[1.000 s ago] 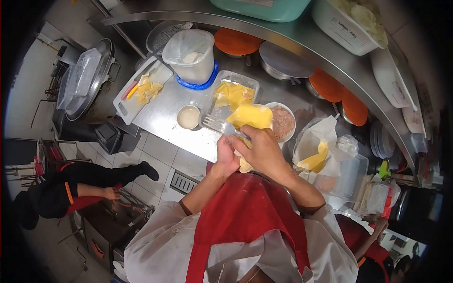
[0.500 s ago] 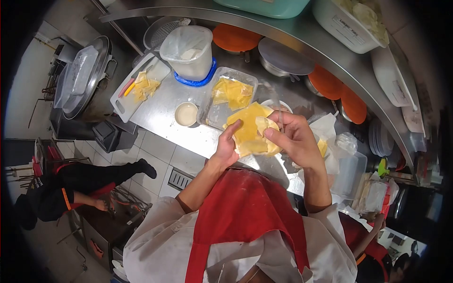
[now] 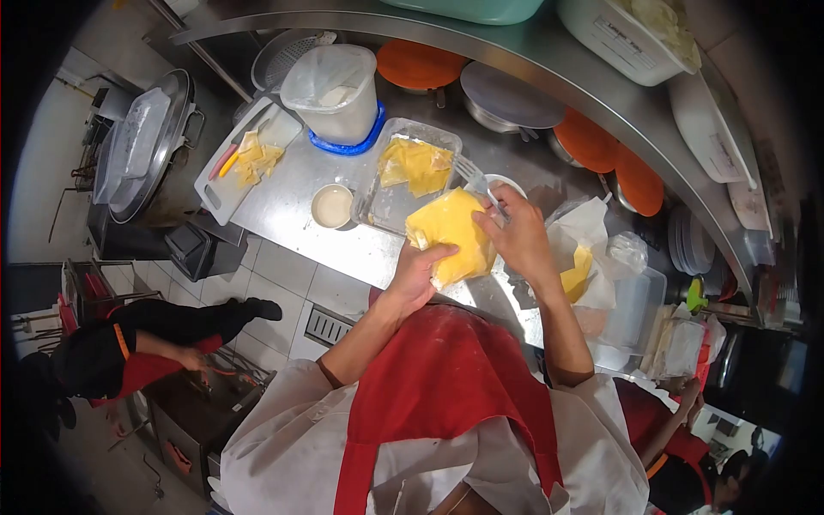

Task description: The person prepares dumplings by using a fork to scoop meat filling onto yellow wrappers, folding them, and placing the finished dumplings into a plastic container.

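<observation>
My left hand (image 3: 418, 275) grips a small stack of thin yellow dough wrappers (image 3: 451, 227), with its thumb pressed over the lower edge. A metal fork (image 3: 469, 175) is held in my right hand (image 3: 522, 238), tines pointing up and to the left, just past the right edge of the stack. Behind the wrappers stands a clear plastic tray (image 3: 371, 209) with more folded yellow pieces (image 3: 418, 167) in it. Partly hidden behind the fork and my right hand is a white bowl (image 3: 506, 182).
Left of the tray are a small cup of pale liquid (image 3: 332, 207), a tub (image 3: 333, 99) and a white cutting board (image 3: 225, 190) with yellow scraps. White paper (image 3: 592, 225) with yellow wrappers lies at right. A steel shelf (image 3: 549, 64) overhangs the counter. Co-workers (image 3: 142, 352) are at both sides.
My right hand has drawn back from the folded piece on the wrappers, and the fork now shows clearly. My left thumb has come down over the stack, which now shows a plain yellow face.
</observation>
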